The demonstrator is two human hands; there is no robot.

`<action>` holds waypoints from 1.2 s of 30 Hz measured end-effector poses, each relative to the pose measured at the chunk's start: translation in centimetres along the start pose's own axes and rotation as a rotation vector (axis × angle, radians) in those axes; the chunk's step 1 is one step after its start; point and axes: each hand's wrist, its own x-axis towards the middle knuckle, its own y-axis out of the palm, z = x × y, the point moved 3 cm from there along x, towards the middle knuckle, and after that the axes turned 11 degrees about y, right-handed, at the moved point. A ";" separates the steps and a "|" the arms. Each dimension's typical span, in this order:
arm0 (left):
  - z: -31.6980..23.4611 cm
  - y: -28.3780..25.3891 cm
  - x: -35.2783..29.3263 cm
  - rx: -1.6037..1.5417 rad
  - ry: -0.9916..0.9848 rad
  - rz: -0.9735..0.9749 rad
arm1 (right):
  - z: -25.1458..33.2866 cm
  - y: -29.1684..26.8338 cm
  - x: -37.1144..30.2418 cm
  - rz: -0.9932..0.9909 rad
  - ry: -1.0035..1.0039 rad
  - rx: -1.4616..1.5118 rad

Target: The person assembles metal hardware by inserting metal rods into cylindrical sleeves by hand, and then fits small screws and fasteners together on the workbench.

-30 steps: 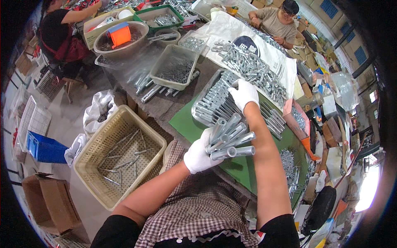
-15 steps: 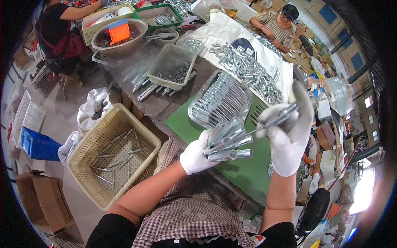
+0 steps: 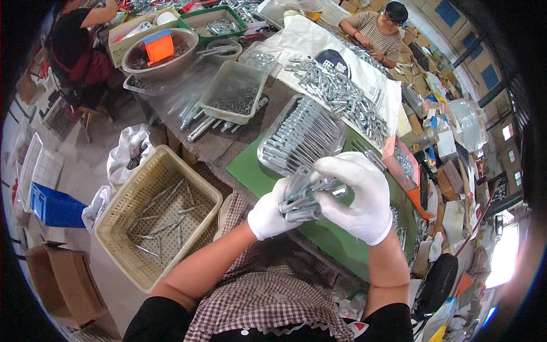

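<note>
Several metal tubes [image 3: 298, 202] are clasped in the left hand [image 3: 269, 213] — pointed rightward, toward the curled right hand [image 3: 361, 196], whose hold cannot be told.

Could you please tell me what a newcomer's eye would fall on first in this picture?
Probably the white-gloved left hand near the centre, gripping a bundle of shiny metal tubes, with the white-gloved right hand at their ends. Just beyond, metal rods lie lined up in a tray. At upper left, an orange-and-blue container stands out in a round bowl.
</note>
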 end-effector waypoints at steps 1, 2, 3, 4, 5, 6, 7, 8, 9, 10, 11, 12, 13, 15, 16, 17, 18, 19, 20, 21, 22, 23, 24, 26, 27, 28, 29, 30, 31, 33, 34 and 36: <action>-0.4 0.0 -0.1 0.016 0.052 -0.039 | 0.1 0.0 0.1 0.040 0.018 -0.036; -0.7 0.0 -0.1 0.032 0.103 -0.079 | -0.3 0.2 0.1 0.036 0.021 -0.035; -0.8 0.1 0.0 0.032 0.106 -0.071 | -0.7 0.4 -0.1 0.010 -0.033 0.013; -1.0 0.1 0.0 0.069 0.136 -0.082 | -0.9 0.3 -0.2 -0.017 -0.087 0.060; -1.2 0.1 0.0 0.106 0.166 -0.094 | -1.0 0.0 -0.3 -0.024 -0.084 0.057; -0.5 -0.1 -0.1 0.113 0.167 -0.093 | -1.0 -0.1 -0.2 0.000 -0.109 0.087; 1.0 -0.2 -0.2 0.016 0.050 -0.076 | -0.8 -0.3 -0.3 0.022 -0.132 0.113; 2.2 -0.3 -0.4 -0.081 -0.067 -0.060 | -0.7 -0.2 -0.4 0.015 -0.135 0.112; 1.2 0.0 -0.1 -0.082 -0.061 -0.041 | -1.1 -0.1 -0.8 0.019 -0.104 0.084; -1.0 -0.3 -0.1 0.125 0.072 -0.069 | -1.5 0.3 -1.1 0.026 -0.079 0.063; -2.5 -0.4 0.0 0.331 0.209 -0.095 | -2.0 0.4 -1.4 0.007 -0.013 0.080; -2.8 -0.4 0.0 0.336 0.220 -0.084 | -2.0 0.4 -1.9 -0.008 -0.013 0.076; -3.0 -0.4 0.0 0.326 0.199 -0.093 | -2.4 0.0 -2.6 -0.106 0.110 0.180; -3.0 -0.3 -0.2 0.287 0.187 -0.121 | -3.4 -0.9 -4.7 -0.239 0.266 0.273; -2.3 0.0 -0.2 0.288 0.212 -0.089 | -3.8 -0.3 -5.9 -0.252 0.410 0.320; -1.3 0.1 -0.4 0.296 0.191 -0.126 | -4.5 1.3 -7.3 -0.257 0.415 0.429; -0.9 0.7 -0.2 0.295 0.178 -0.154 | -4.9 2.4 -8.6 -0.272 0.419 0.527; -1.7 1.6 0.1 0.332 0.193 -0.137 | -4.7 3.1 -9.6 -0.260 0.428 0.427; -1.2 2.7 -0.5 0.209 0.110 -0.142 | -5.1 4.3 -10.5 -0.321 0.375 0.403; 0.4 3.8 -1.0 0.144 0.084 -0.162 | -4.4 4.7 -10.7 -0.459 0.411 0.464; 2.1 4.9 -1.4 0.076 0.054 -0.182 | -3.8 4.8 -11.0 -0.597 0.445 0.523; 2.5 6.1 -1.8 0.190 0.103 -0.079 | -3.9 4.8 -11.5 -0.637 0.462 0.514; -2.7 7.1 -0.7 0.408 0.304 0.082 | -4.5 4.6 -12.5 -0.727 0.495 0.478; -5.9 8.5 -0.1 0.509 0.345 0.136 | -4.8 4.0 -13.8 -0.830 0.524 0.440; -6.5 9.0 0.8 0.537 0.373 0.202 | -5.3 3.7 -14.6 -0.898 0.527 0.489; -6.9 9.3 1.8 0.562 0.399 0.267 | -5.7 3.5 -15.5 -0.965 0.532 0.537; -7.3 9.8 2.8 0.557 0.460 0.329 | -6.2 3.7 -16.0 -1.043 0.553 0.673; -8.1 10.4 3.6 0.496 0.385 0.384 | -6.9 3.9 -16.4 -1.059 0.560 0.669; -8.0 10.9 4.0 0.512 0.398 0.404 | -8.0 4.5 -17.0 -1.105 0.569 0.819; -7.4 12.0 4.7 0.531 0.411 0.426 | -9.9 5.4 -18.1 -1.171 0.557 1.080; -6.9 12.6 5.0 0.626 0.371 0.507 | -10.4 5.4 -18.7 -1.173 0.556 1.083; -6.5 13.7 5.7 0.793 0.384 0.623 | -11.7 5.8 -20.2 -1.153 0.680 1.374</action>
